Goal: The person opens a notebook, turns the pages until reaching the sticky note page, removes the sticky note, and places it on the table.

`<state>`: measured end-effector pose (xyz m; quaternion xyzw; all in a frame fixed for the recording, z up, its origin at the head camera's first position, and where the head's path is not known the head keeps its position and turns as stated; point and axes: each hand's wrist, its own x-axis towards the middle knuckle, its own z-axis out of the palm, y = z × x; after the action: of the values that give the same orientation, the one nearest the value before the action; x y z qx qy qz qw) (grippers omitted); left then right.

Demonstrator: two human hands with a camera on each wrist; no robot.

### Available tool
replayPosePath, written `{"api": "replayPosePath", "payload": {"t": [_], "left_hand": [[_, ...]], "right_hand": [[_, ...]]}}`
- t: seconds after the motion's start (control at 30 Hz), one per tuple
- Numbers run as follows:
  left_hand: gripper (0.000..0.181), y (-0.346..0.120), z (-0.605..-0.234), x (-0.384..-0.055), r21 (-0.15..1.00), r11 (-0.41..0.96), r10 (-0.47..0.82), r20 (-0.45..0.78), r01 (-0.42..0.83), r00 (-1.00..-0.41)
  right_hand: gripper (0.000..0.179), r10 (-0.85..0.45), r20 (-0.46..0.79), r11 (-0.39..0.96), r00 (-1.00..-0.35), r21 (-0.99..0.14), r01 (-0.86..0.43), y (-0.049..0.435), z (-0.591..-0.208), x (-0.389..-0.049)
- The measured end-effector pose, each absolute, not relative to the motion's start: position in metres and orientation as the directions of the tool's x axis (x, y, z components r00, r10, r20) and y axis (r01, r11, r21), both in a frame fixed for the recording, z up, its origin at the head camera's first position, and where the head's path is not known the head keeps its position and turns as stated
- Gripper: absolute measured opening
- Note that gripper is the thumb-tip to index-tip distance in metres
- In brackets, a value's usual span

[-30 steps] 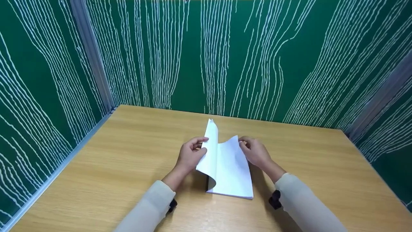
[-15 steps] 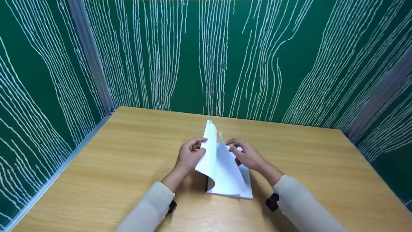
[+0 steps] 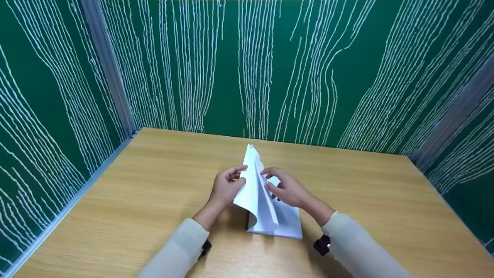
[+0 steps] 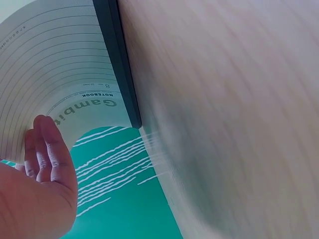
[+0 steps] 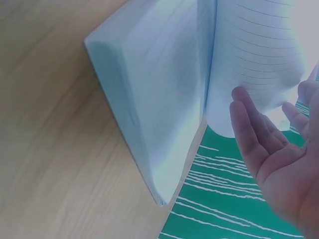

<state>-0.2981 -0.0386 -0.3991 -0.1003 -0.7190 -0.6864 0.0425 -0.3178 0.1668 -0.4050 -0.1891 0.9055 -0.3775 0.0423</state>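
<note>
A white lined notebook [image 3: 287,220] stands partly opened on the table, its left pages [image 3: 251,185] raised and curled. My left hand [image 3: 227,186] pinches those raised pages at their outer edge, thumb in front and fingers behind. In the left wrist view, "NOTEBOOK" and "Gambit" are printed on a lined sheet [image 4: 75,59] beside a black spine [image 4: 117,59]. My right hand [image 3: 287,187] touches a leaf [image 3: 268,212] that leans left against the raised pages. The right wrist view has its fingers [image 5: 249,124] extended against lined paper, over the thick block of remaining pages [image 5: 164,89].
The notebook lies on a wood-grain table [image 3: 162,185]. Green walls [image 3: 301,69] with white wavy lines enclose its back and sides, with grey posts [image 3: 110,69] at the corners. A dark wrist device [image 3: 322,245] shows under the right sleeve.
My right hand has moved left, carrying a leaf from the right side over toward the raised pages; its fingertips have spread apart. My left hand has kept its hold almost in place.
</note>
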Motion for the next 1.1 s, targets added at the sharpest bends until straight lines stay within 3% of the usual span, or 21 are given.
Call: {"api": "replayPosePath", "payload": {"t": [0.53,0.83,1.1], "left_hand": [[0.042,-0.041,-0.390,-0.287,0.973,0.094,0.129,0.198,0.211,-0.972],[0.039,-0.041,-0.392,-0.288,0.970,0.085,0.130,0.216,0.228,-0.968],[0.036,-0.040,-0.391,-0.288,0.968,0.069,0.117,0.231,0.240,-0.966]], "right_hand": [[0.045,-0.474,0.178,0.643,-0.862,-0.599,-0.477,0.155,-0.404,-0.312],[0.037,-0.428,0.198,0.653,-0.882,-0.607,-0.453,0.158,-0.406,-0.312],[0.023,-0.286,0.168,0.739,-0.943,-0.588,-0.329,0.170,-0.412,-0.325]]}}
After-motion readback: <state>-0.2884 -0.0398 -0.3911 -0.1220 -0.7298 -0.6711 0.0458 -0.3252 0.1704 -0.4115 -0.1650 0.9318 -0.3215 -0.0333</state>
